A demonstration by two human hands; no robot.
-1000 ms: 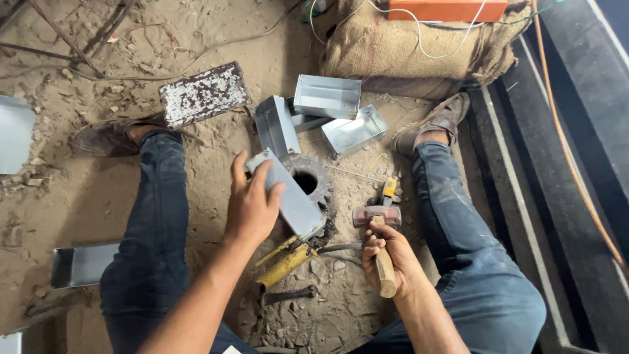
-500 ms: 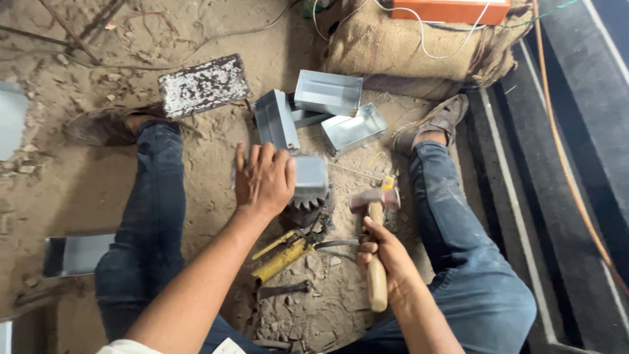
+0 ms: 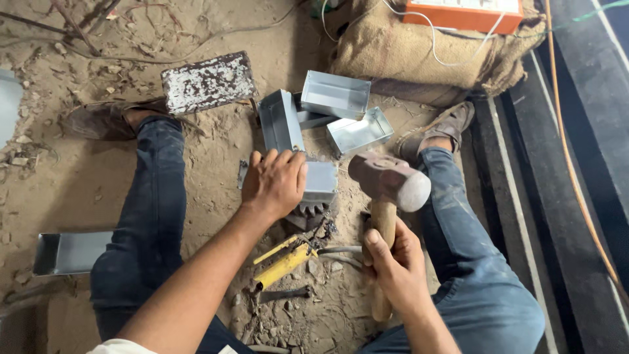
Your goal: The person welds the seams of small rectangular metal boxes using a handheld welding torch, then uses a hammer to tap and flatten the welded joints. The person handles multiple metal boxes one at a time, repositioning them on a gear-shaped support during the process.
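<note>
Left hand: the left hand (image 3: 275, 182) lies palm down, fingers spread flat, pressing on a folded grey metal piece (image 3: 319, 181); it grips nothing.
Right hand: the right hand (image 3: 391, 261) is closed tight around the wooden handle of a mallet (image 3: 388, 185), whose rounded head is raised just right of the metal piece.
Metal piece: it rests on a toothed gear-like block (image 3: 308, 210) on the dirt floor (image 3: 59, 177), between the person's spread legs.
Tools nearby: yellow-handled snips (image 3: 285, 258) lie on the ground between the two forearms, with a dark small tool just below them.
Finished boxes: three open rectangular tin boxes (image 3: 335, 96) sit clustered just beyond the left hand, shiny grey, one standing on its side.
Painted plate: a dark rectangular plate (image 3: 208, 82) flecked with white lies near the left foot.
Tray: a shallow metal tray (image 3: 69, 252) lies left of the left knee.
Orange box: an orange rectangular case (image 3: 465, 13) with a pale top panel sits on a burlap sack (image 3: 406, 49) at the top, a white cable trailing over the sack.
</note>
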